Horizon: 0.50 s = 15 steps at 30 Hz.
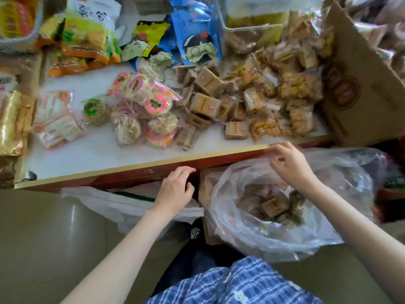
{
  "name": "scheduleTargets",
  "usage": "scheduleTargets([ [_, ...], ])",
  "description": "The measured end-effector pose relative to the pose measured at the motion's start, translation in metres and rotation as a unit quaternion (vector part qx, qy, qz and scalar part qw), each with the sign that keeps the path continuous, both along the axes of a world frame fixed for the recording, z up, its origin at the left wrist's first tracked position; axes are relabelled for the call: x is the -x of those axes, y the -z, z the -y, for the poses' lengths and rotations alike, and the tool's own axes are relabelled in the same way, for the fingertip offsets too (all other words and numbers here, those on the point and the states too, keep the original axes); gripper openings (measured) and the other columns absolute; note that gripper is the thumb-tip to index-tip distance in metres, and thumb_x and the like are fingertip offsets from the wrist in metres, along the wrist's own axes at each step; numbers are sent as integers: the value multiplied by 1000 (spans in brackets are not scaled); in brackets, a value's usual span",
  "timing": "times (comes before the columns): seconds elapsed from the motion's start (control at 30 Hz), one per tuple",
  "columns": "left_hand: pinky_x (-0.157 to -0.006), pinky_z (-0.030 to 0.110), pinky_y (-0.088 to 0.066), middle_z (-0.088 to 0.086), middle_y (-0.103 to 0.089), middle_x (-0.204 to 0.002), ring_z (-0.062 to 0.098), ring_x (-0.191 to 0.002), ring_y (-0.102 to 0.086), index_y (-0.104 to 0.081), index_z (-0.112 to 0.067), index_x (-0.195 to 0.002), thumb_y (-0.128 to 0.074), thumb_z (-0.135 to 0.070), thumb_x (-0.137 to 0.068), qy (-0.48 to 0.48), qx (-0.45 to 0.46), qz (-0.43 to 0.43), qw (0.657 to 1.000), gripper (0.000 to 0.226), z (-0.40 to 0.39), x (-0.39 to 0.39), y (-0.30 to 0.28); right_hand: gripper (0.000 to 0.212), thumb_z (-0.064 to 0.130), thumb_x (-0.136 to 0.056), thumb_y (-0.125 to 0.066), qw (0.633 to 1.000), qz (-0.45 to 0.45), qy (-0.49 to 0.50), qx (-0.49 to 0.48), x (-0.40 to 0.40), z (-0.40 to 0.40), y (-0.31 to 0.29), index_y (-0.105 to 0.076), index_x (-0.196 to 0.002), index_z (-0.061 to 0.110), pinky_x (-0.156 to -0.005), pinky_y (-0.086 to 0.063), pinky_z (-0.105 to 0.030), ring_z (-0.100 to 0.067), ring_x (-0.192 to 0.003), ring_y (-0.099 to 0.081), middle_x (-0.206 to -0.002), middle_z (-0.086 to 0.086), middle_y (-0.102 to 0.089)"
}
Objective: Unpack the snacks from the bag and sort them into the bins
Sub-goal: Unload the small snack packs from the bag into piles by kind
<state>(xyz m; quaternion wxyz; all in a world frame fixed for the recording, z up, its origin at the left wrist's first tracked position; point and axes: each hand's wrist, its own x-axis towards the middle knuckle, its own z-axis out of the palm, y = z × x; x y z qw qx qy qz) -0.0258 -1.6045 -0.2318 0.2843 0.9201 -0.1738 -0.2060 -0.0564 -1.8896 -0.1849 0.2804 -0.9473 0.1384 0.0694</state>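
A clear plastic bag (258,233) stands open below the table's front edge, with several small brown snack packs (272,206) inside. My right hand (291,165) pinches the bag's upper rim near the table edge. My left hand (176,188) hovers just under the table's red edge, fingers loosely curled, holding nothing. On the white table (92,152) lie piles of brown square packs (208,104), round rice cakes with pink labels (151,110), and golden crispy snacks (293,102).
A clear bin (247,25) and blue cartoon packets (197,34) sit at the back. A grey basket (19,34) is at the far left, a cardboard box (359,91) at the right. Orange-green packets (85,42) and gold wrappers (13,123) lie on the left. A white sack (122,205) hangs under the table.
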Motion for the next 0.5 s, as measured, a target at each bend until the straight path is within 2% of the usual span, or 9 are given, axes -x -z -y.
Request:
scheduleTargets([
  [0.13,-111,35,-24,-1,-33,-149,18,-137,-27,-43,-18,-138,-46,-16,-93,102,-33,20,994,45,44,3,1,34,9,-87,-61,996,-68,20,45,60,44,25,-59,-121,7,-102,-29,-42,-39,-123,-41,-134,-20,-44],
  [0.2,-112,35,-19,-3,-25,-153,17,-141,-19,-38,-21,-141,-45,-20,-94,157,-61,21,985,48,64,7,1,45,10,-87,-61,995,-98,29,18,75,55,42,-52,-131,10,-106,-27,-41,-37,-132,-32,-145,-20,-33],
  [0.27,-113,35,-15,-5,-15,-156,16,-144,-10,-33,-25,-144,-43,-23,-95,211,-95,39,972,50,83,12,-1,55,8,-87,-60,989,-111,83,-61,76,63,53,-42,-139,14,-106,-28,-34,-30,-139,-27,-152,-16,-24],
  [0.33,-113,38,-13,-6,-8,-158,16,-146,-3,-31,-28,-145,-43,-25,-95,255,-117,71,957,52,101,15,-1,60,6,-89,-56,970,-92,155,-163,68,69,58,-35,-143,16,-106,-30,-31,-24,-139,-28,-153,-10,-24],
  [0.43,-114,44,-6,-6,0,-159,17,-146,8,-22,-30,-148,-39,-31,-95,335,-153,111,923,56,130,20,3,61,-4,-89,-52,906,-8,233,-352,53,73,50,-31,-145,10,-103,-39,-27,-22,-136,-36,-149,-9,-32],
  [0.5,-115,46,2,-7,7,-158,17,-143,18,-10,-30,-150,-37,-33,-96,399,-203,119,886,60,149,24,11,59,-12,-88,-48,869,55,269,-412,43,79,37,-33,-143,4,-95,-43,-16,-19,-133,-39,-145,-10,-39],
])
